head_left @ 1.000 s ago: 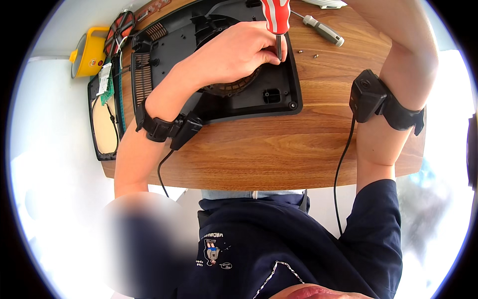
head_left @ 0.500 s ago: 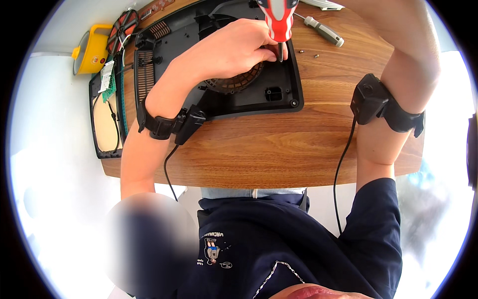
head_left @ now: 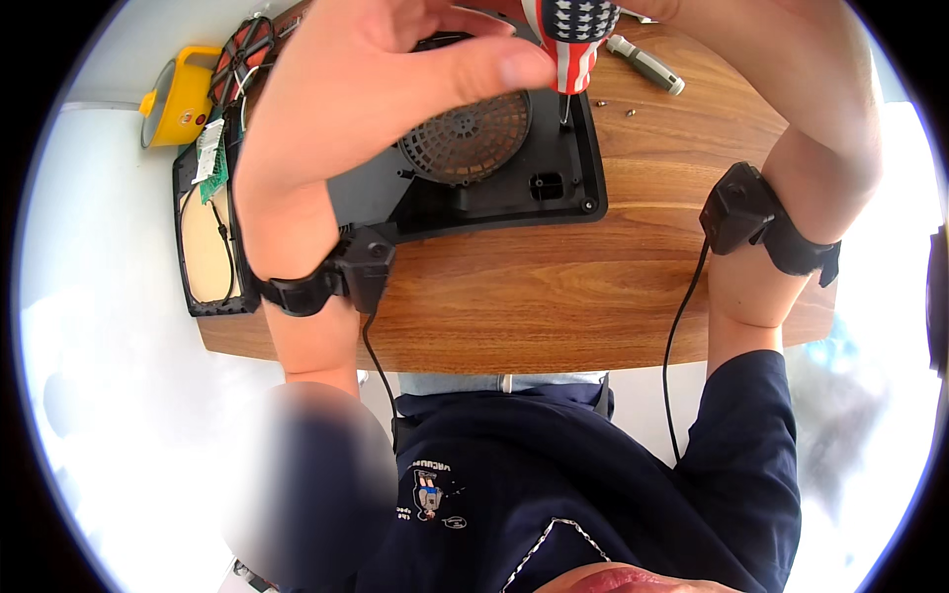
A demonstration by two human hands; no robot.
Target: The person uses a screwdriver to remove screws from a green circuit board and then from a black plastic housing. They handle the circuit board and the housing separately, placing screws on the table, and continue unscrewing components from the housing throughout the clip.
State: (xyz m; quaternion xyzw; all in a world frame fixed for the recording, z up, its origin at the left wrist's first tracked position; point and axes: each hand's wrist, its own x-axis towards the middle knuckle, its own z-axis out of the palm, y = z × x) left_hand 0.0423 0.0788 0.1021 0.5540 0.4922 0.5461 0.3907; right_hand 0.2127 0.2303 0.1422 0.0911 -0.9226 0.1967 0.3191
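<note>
A screwdriver (head_left: 573, 61) with a stars-and-stripes handle stands nearly upright, its tip down at the right part of a black plastic housing (head_left: 484, 211). My left hand (head_left: 381, 89) is raised over the housing, with the thumb pressed against the handle's left side and the fingers curled behind it. My right hand (head_left: 660, 9) is at the upper edge beside the handle's top; its fingers are cut off from view. A round speaker grille (head_left: 469, 138) lies in the housing below my left hand. Whether a screw sits under the tip cannot be made out.
A second screwdriver with a grey handle (head_left: 647, 65) and several small screws (head_left: 631, 113) lie on the wooden table (head_left: 534, 296) right of the housing. At the left are a yellow megaphone-like device (head_left: 185, 97), a green circuit board (head_left: 213, 181) and an open black-framed panel (head_left: 206, 262).
My left hand has left the screwdriver's tip and moved up and toward me to its handle. The handle has turned and shows its stars. The grille is uncovered.
</note>
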